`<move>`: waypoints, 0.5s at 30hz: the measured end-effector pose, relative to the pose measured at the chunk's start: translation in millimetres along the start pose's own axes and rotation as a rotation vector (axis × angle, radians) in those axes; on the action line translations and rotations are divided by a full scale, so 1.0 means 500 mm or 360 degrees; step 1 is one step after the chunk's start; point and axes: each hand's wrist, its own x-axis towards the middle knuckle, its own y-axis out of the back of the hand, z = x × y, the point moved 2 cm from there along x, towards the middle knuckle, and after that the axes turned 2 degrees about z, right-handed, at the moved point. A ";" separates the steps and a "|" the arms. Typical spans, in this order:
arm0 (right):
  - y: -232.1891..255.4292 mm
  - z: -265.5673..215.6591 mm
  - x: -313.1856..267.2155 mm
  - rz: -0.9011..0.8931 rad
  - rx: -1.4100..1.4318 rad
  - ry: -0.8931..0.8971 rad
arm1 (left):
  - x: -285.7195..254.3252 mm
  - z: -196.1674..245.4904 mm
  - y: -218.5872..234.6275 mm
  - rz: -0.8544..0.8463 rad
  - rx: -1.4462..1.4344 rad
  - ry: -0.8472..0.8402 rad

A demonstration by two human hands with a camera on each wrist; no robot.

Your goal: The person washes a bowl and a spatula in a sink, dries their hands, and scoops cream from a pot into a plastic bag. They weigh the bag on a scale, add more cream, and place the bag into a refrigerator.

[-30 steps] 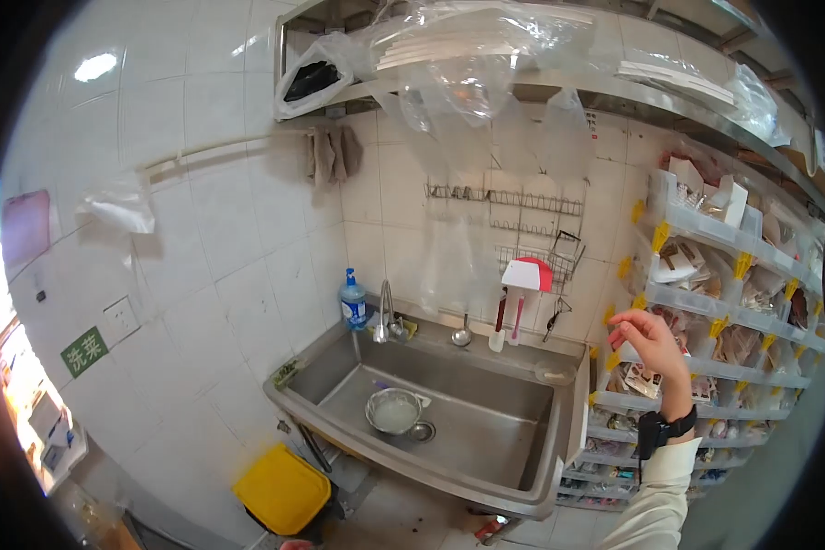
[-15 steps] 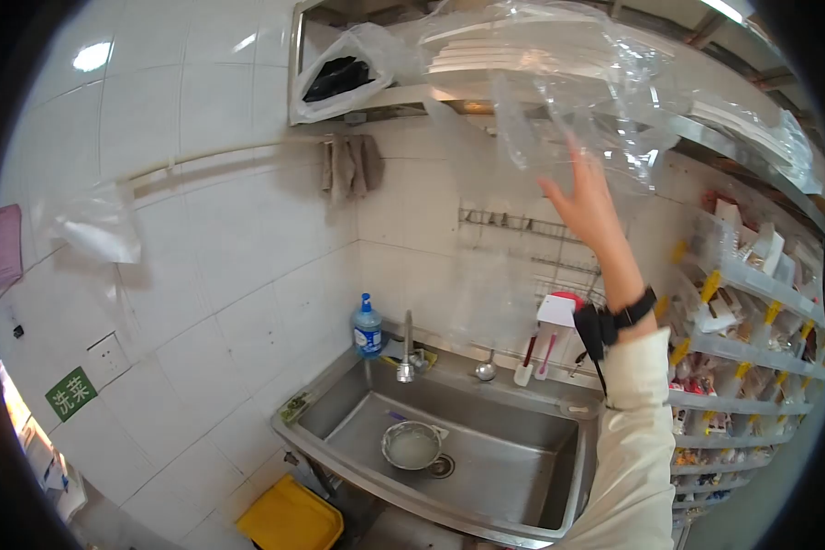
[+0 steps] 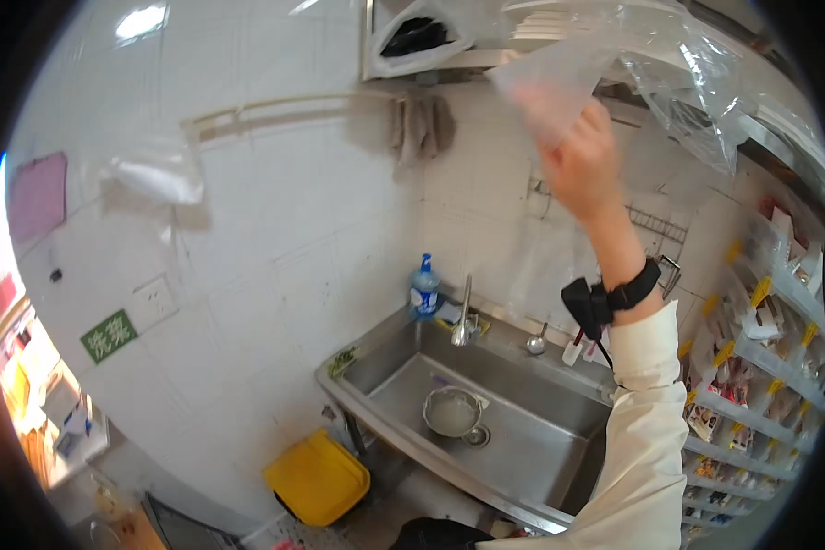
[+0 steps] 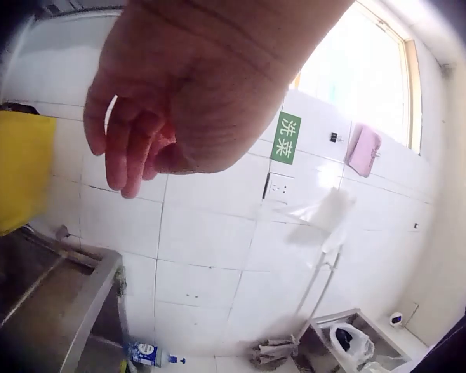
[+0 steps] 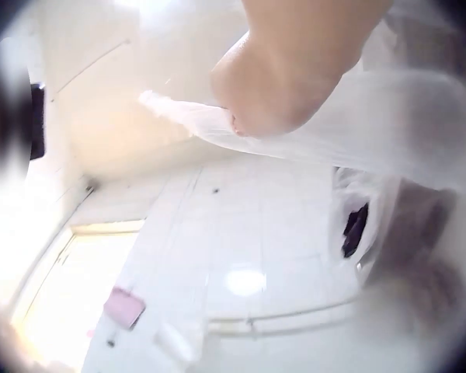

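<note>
High in the head view, my right hand (image 3: 582,170) grips a translucent plastic bag (image 3: 559,78) in front of the metal shelf (image 3: 472,62). In the right wrist view the same hand (image 5: 283,81) has curled fingers, mostly hidden, with the thin whitish plastic (image 5: 373,132) stretching out on both sides. My left hand (image 4: 171,101) hangs with its fingers loosely curled and nothing in them, in front of the tiled wall in the left wrist view.
Below stands a steel sink (image 3: 541,447) with a bowl (image 3: 452,412), a faucet (image 3: 465,316) and a blue soap bottle (image 3: 424,289). A yellow bin (image 3: 318,478) is on the floor. Clear drawers (image 3: 752,367) line the right side; more clear plastic (image 3: 697,92) hangs from the shelf.
My right hand has risen from beside the drawers to the shelf and has taken hold of plastic there. The head view has shifted, placing the sink farther right.
</note>
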 end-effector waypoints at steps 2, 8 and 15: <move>0.003 -0.126 0.022 -0.0109 0.0363 0.0131 | -0.006 0.019 -0.003 -0.0042 0.0222 -0.0315; 0.064 -0.487 -0.010 -0.0604 0.1917 -0.0275 | -0.062 0.184 -0.037 -0.0028 0.0382 -0.0596; 0.150 -0.794 -0.096 -0.0930 0.3902 -0.1649 | -0.241 0.215 0.011 0.0395 0.0476 -0.0733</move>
